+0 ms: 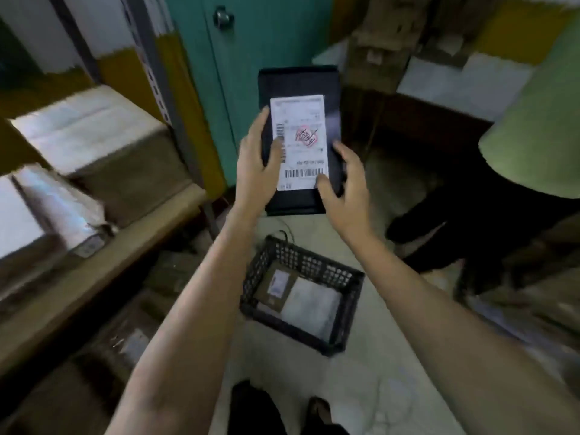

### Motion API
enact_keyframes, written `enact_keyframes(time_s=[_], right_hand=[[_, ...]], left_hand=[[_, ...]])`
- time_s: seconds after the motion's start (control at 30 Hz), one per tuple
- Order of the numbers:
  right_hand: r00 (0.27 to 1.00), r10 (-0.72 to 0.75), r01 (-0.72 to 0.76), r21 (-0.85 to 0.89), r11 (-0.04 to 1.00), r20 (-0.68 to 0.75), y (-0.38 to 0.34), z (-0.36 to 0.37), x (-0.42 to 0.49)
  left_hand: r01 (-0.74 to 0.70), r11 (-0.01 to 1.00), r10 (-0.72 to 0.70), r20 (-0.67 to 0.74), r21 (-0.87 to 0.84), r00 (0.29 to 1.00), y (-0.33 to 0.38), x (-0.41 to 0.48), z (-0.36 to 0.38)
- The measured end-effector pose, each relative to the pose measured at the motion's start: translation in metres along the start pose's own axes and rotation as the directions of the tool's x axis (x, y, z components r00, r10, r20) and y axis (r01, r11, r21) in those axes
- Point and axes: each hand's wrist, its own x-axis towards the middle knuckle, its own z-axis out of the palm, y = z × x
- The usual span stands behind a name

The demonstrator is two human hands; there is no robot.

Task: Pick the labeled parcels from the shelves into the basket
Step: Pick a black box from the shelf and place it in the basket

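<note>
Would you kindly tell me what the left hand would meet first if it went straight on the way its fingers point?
Probably the teal door. The left hand grips the black parcel, fingers pointing up its left edge towards that door; depth is unclear.

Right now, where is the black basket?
In the head view, the basket sits on the floor at lower centre, below the black parcel held by the left hand and right hand, right of the shelf.

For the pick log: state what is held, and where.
A black labeled parcel: left hand grips its left edge, right hand its lower right edge.
</note>
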Motion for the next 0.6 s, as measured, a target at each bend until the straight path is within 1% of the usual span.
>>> enact_keyframes(time_s=[0.03, 0.1, 0.2, 0.23, 0.27, 0.33, 0.4, 0.47, 0.5, 0.53, 0.6], right_hand=[[0.996, 0.083, -0.083, -0.021, 0.996, 0.021, 0.022, 0.008, -0.011], [0.96, 0.273, -0.269, -0.058, 0.961, 0.065, 0.061, 0.025, -0.034], [0.882, 0.459, -0.454, -0.071, 0.888, 0.108, 0.122, 0.055, -0.062], [0.844, 0.522, -0.516, -0.076, 0.853, 0.124, 0.144, 0.067, -0.07], [0.792, 0.594, -0.587, -0.088, 0.805, 0.141, 0.165, 0.08, -0.079], [0.674, 0.717, -0.705, -0.133, 0.696, 0.177, 0.204, 0.106, -0.102], [0.554, 0.803, -0.788, -0.172, 0.591, 0.22, 0.245, 0.134, -0.129], [0.412, 0.876, -0.869, -0.18, 0.461, 0.25, 0.289, 0.164, -0.155], [0.363, 0.894, -0.894, -0.173, 0.414, 0.261, 0.312, 0.179, -0.167], [0.326, 0.907, -0.912, -0.164, 0.376, 0.266, 0.334, 0.194, -0.177], [0.262, 0.924, -0.941, -0.137, 0.309, 0.278, 0.382, 0.223, -0.195]], left_hand=[[0.065, 0.998, -0.065, 0.033, 0.011, 0.997, -0.024, -0.008, 0.015], [0.191, 0.981, -0.195, 0.119, 0.042, 0.974, -0.065, -0.025, 0.039], [0.345, 0.937, -0.344, 0.263, 0.044, 0.901, -0.135, -0.045, 0.067], [0.387, 0.92, -0.389, 0.3, 0.071, 0.871, -0.165, -0.051, 0.078], [0.437, 0.893, -0.445, 0.342, 0.105, 0.828, -0.192, -0.06, 0.088], [0.554, 0.822, -0.55, 0.433, 0.129, 0.715, -0.247, -0.082, 0.104], [0.625, 0.768, -0.592, 0.528, 0.14, 0.609, -0.298, -0.102, 0.116], [0.672, 0.71, -0.628, 0.622, 0.21, 0.469, -0.357, -0.126, 0.128], [0.68, 0.69, -0.64, 0.648, 0.247, 0.414, -0.388, -0.137, 0.135], [0.662, 0.686, -0.654, 0.655, 0.303, 0.378, -0.419, -0.147, 0.142], [0.577, 0.697, -0.677, 0.656, 0.426, 0.333, -0.482, -0.165, 0.161]])
